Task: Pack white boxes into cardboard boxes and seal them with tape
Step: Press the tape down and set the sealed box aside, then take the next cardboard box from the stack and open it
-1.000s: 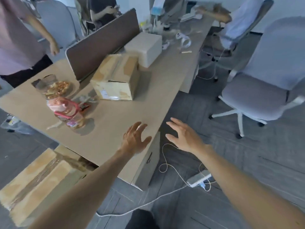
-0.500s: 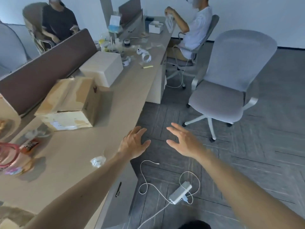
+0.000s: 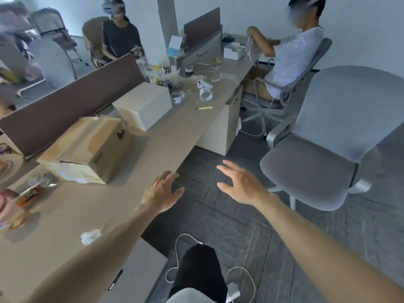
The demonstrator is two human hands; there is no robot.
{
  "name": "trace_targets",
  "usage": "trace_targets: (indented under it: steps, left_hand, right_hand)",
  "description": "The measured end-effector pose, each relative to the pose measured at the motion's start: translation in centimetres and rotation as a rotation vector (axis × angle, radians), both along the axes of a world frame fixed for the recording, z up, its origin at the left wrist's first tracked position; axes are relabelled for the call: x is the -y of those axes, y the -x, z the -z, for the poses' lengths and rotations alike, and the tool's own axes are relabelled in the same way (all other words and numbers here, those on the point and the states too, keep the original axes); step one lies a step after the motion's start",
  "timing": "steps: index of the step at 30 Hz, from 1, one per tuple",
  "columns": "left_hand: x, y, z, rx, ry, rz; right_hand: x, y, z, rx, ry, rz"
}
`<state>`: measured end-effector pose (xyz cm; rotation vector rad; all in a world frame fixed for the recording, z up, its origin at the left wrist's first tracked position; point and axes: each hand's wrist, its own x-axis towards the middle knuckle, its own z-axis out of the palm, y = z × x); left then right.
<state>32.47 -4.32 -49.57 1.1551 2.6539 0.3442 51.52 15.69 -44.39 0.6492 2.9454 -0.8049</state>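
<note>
One cardboard box at nine o'clock, one white box at ten. Two hands: left hand, right hand. Two seated people: person in black at eleven, person in white at one

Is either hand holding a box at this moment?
No, the left hand and right hand are both open and empty, while the cardboard box and white box sit untouched on the desk.

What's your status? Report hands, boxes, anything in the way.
Left hand, right hand open, holding nothing. Cardboard box closed on desk, white box behind it, both untouched. Grey chair close at right.
</note>
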Motion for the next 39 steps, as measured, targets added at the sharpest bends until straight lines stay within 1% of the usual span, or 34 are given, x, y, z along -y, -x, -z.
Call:
trace_targets:
  steps: [4,10,15,18,23,26,30,34,39]
  left_hand:
    - [-2.3,2.2,-0.3,-0.015,-0.032,-0.114]
    - [-6.6,7.8,1.9,-0.011,-0.058,-0.226]
    - [-13.1,15.8,3.9,0.033,-0.094,-0.298]
    - [-16.6,21.3,4.4,0.058,-0.099,-0.332]
    - [-19.8,28.4,3.1,0.020,-0.120,-0.387]
    - [-19.4,30.9,3.1,-0.029,-0.110,-0.431]
    - [-16.2,33.7,3.3,-0.058,-0.083,-0.560]
    - [-11.8,34.4,3.9,-0.055,-0.065,-0.752]
    - [-6.9,34.3,3.6,-0.037,-0.015,-1.046]
  right_hand:
    - [-3.2,4.0,-0.1,-0.001,-0.020,-0.133]
    - [-8.3,12.0,1.3,0.037,-0.068,-0.294]
    - [-14.5,22.3,1.4,0.072,-0.117,-0.373]
    - [-18.0,28.6,1.0,0.123,-0.103,-0.396]
    - [-21.5,38.1,0.4,0.152,-0.141,-0.485]
    - [-21.6,42.6,1.1,0.153,-0.141,-0.557]
    - [-19.7,49.2,2.6,0.174,-0.119,-0.690]
    - [-16.2,55.6,3.9,0.163,-0.096,-0.896]
    - [-11.8,62.4,4.5,0.162,-0.076,-1.144]
